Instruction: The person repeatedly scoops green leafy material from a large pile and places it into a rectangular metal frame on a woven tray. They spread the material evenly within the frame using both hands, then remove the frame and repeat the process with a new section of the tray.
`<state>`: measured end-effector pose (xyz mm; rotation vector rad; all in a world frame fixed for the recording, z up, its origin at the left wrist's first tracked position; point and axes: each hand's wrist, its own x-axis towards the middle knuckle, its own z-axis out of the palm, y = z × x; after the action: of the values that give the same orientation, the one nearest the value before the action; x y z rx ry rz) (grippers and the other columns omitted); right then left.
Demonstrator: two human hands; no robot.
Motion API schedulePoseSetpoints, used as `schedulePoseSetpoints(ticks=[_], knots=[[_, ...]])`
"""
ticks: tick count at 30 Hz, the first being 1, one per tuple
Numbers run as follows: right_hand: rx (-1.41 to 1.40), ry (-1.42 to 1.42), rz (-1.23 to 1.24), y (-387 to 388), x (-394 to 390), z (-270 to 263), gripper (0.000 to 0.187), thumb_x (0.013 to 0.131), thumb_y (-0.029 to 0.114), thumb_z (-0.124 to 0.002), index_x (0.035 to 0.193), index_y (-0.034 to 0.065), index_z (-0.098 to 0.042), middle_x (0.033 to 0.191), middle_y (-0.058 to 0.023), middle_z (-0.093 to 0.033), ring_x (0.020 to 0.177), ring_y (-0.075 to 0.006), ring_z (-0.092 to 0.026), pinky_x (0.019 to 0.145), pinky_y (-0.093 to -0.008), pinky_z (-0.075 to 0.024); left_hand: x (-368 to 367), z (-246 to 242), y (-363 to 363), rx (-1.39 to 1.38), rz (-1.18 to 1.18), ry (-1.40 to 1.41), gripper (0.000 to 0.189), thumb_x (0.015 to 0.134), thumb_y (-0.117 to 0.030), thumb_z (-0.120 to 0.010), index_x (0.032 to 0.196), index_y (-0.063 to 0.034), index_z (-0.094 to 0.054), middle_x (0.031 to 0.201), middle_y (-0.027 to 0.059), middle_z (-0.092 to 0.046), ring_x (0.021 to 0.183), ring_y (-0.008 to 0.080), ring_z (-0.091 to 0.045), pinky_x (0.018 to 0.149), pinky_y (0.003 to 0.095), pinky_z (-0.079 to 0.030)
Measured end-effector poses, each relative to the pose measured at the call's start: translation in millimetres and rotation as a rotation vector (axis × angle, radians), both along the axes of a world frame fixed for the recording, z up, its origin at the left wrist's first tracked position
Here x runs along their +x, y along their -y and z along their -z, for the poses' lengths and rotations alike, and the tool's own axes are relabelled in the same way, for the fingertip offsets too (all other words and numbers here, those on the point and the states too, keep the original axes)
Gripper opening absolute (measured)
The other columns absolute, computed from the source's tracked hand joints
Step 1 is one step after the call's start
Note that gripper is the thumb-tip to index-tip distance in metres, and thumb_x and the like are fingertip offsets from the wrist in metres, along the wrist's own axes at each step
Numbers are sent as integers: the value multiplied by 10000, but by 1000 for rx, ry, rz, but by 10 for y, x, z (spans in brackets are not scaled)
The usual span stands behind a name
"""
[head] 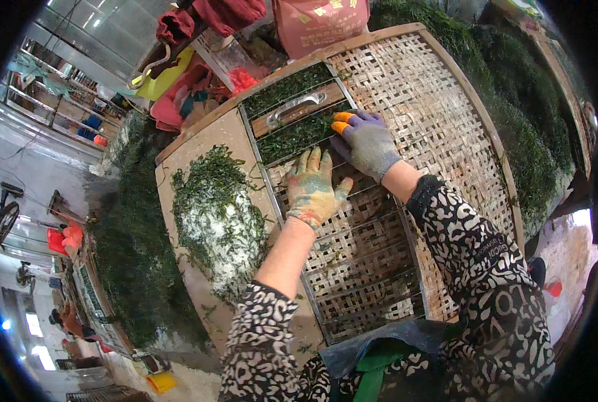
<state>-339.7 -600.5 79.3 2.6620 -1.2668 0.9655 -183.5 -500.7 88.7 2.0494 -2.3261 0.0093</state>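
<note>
A narrow metal frame (314, 279) with thin crossbars lies on a woven bamboo-strip tray (404, 85). Its far slots hold packed dark green shreds, seaweed by their look (294, 143). Between two packed strips sits a wooden block with a clear handle (299, 107). My left hand (313, 190), in a stained pale glove, lies palm down with fingers spread, its tips at the near edge of the packed shreds. My right hand (369, 143), in a grey-purple glove with orange fingertips, bends over the frame's right side, fingertips touching the shreds and thumb apart.
Loose shreds mixed with white granules (223, 221) lie on a board (213, 138) to the left. Larger green heaps (138, 251) (525, 120) flank the tray. A red printed bag (321, 30) stands beyond it. Another person (67, 319) is far left.
</note>
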Motion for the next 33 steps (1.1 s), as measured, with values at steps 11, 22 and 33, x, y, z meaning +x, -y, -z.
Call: schedulePoseSetpoints(ticks=[11,22,33], knots=[[21,217,-54,146,66,-264,178,864,290,-709,986,168,-755,946,-94,-699,920,-356,-653,812,-459,-516,-58,-180,-20,157,-81,62,813,903,-642,-541,1486,-78,-477,1580,138,-390,1478,314,-335,1161,518,-330],[149,-312,-161,639,991,-864,403,934,501,-596,983,132,-751,938,-165,-722,869,-391,-692,772,-490,-544,-23,-89,-21,225,-98,11,906,939,-764,-312,1538,-90,-404,1619,163,-334,1490,304,-333,1180,518,-306],[325,-218,-77,250,1144,-359,446,959,541,-548,918,141,-740,811,-167,-709,802,-391,-691,720,-494,-548,19,-113,1,240,-132,-199,582,864,-528,-629,1260,-104,-671,1334,135,-623,1271,296,-563,980,449,-492]])
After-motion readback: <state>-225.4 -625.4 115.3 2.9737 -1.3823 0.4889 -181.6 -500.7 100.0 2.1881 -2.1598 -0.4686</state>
